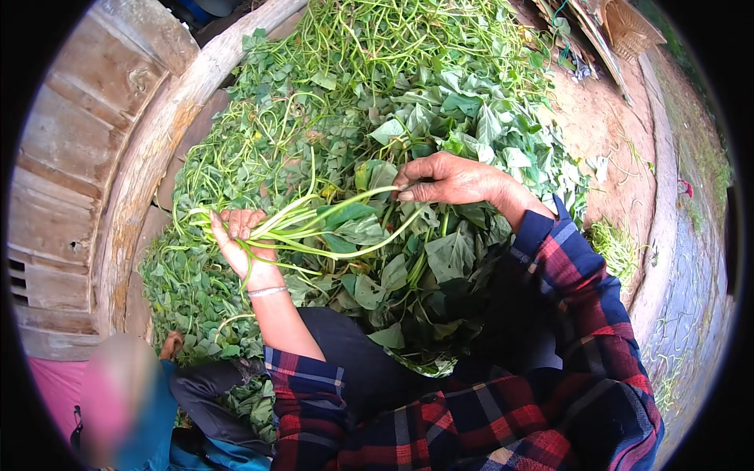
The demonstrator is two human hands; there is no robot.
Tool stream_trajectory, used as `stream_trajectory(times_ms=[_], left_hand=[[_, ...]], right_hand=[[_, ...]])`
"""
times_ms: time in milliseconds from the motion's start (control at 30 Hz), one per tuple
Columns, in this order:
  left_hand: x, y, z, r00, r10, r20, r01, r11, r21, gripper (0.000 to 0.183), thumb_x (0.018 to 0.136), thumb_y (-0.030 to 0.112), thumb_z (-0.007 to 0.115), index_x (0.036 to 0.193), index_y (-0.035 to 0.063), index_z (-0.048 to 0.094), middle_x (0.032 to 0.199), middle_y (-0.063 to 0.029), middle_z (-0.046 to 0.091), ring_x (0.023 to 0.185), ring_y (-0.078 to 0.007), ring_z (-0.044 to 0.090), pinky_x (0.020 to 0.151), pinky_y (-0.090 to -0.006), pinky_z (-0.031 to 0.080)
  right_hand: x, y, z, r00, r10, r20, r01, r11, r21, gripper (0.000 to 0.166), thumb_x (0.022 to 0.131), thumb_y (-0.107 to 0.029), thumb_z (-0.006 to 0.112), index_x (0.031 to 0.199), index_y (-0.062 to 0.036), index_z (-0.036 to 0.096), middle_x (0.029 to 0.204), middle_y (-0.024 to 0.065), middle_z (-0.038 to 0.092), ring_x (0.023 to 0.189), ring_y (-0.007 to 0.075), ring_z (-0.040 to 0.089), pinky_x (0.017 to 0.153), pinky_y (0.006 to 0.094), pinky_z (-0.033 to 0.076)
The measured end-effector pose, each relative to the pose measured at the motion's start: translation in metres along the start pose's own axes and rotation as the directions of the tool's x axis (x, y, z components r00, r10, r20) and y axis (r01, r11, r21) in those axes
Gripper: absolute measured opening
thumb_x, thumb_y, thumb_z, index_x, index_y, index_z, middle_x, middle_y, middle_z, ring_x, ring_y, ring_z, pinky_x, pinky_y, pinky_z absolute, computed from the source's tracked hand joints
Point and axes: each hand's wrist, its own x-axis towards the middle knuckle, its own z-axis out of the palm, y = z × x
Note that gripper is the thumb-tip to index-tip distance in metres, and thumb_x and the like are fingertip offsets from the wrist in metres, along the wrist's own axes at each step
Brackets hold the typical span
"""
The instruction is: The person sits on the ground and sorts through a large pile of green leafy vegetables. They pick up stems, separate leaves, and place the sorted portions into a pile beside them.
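Note:
A bunch of pale green leaf stalks (283, 226) lies across my left hand (247, 241), held between thumb and fingers, with a silver bracelet (268, 291) on that wrist. The stalks fan out to the right. The tip of one thicker stalk (359, 197) reaches my right hand (450, 179), where thumb and forefinger pinch it. Another long stalk curves below that hand, apart from it. Beneath both hands spreads a large heap of leafy green vines (330, 135), which look like sweet potato vines. Large leaves (453, 256) lie just in front of my lap.
At the lower left sits another person (218, 394) in dark trousers, one hand (172, 345) by the heap. A peeled log (171, 129) and wooden boards (65, 200) border the left side. Cut stalks (612, 247) lie piled at right; a woven basket (629, 29) stands at upper right.

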Motion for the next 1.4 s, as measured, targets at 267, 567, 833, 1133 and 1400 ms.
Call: stream_trajectory(times_ms=[267, 567, 833, 1133, 1400], left_hand=[[0.001, 0.001, -0.003, 1.000, -0.002, 0.008, 0.003, 1.000, -0.020, 0.023, 0.089, 0.024, 0.056, 0.076, 0.0079, 0.045, 0.051, 0.0050, 0.033, 0.046, -0.0072, 0.033, 0.051, -0.0223, 0.035], [-0.008, -0.037, 0.021, 0.997, -0.030, -0.071, 0.035, 0.997, 0.075, 0.026, 0.090, 0.028, 0.054, 0.073, 0.0107, 0.045, 0.051, 0.0045, 0.033, 0.047, -0.0072, 0.033, 0.052, -0.0223, 0.033], [-0.008, -0.021, 0.025, 0.996, 0.027, -0.082, -0.022, 0.998, 0.061, 0.024, 0.089, 0.026, 0.057, 0.075, 0.0116, 0.044, 0.050, 0.0064, 0.034, 0.044, -0.0055, 0.032, 0.047, -0.0217, 0.037], [0.001, 0.013, -0.010, 1.000, -0.022, 0.006, 0.023, 0.982, -0.186, 0.034, 0.088, 0.022, 0.058, 0.062, 0.0114, 0.039, 0.051, 0.0040, 0.034, 0.048, -0.0092, 0.036, 0.057, -0.0249, 0.038], [0.002, 0.008, -0.014, 1.000, -0.009, -0.002, 0.009, 0.984, -0.179, 0.036, 0.088, 0.023, 0.057, 0.061, 0.0122, 0.037, 0.052, 0.0042, 0.034, 0.049, -0.0102, 0.036, 0.059, -0.0261, 0.039]], right_hand=[[0.002, 0.001, 0.007, 1.000, -0.026, -0.005, 0.026, 0.994, -0.102, 0.026, 0.086, -0.025, 0.049, 0.095, -0.0052, 0.063, 0.087, 0.0129, 0.064, 0.086, 0.0261, 0.061, 0.078, 0.0348, 0.047], [0.036, 0.028, 0.001, 0.728, 0.428, -0.535, -0.484, 0.874, 0.040, 0.038, 0.082, -0.034, 0.044, 0.100, -0.0062, 0.064, 0.093, 0.0205, 0.063, 0.088, 0.0354, 0.061, 0.083, 0.0390, 0.048], [0.021, 0.056, -0.011, 0.658, 0.147, -0.739, -0.719, 0.415, -0.558, 0.026, 0.080, -0.028, 0.052, 0.086, -0.0066, 0.065, 0.089, 0.0105, 0.065, 0.089, 0.0261, 0.060, 0.083, 0.0411, 0.040], [0.014, 0.007, -0.014, 0.733, 0.325, -0.597, -0.174, 0.939, 0.298, 0.017, 0.079, -0.010, 0.061, 0.096, -0.0092, 0.064, 0.082, 0.0043, 0.063, 0.070, 0.0096, 0.053, 0.060, 0.0266, 0.046], [0.035, 0.044, 0.077, 0.980, -0.161, -0.114, 0.101, 0.905, -0.412, 0.029, 0.086, -0.024, 0.053, 0.107, -0.0061, 0.059, 0.108, 0.0113, 0.057, 0.104, 0.0294, 0.052, 0.088, 0.0376, 0.042]])
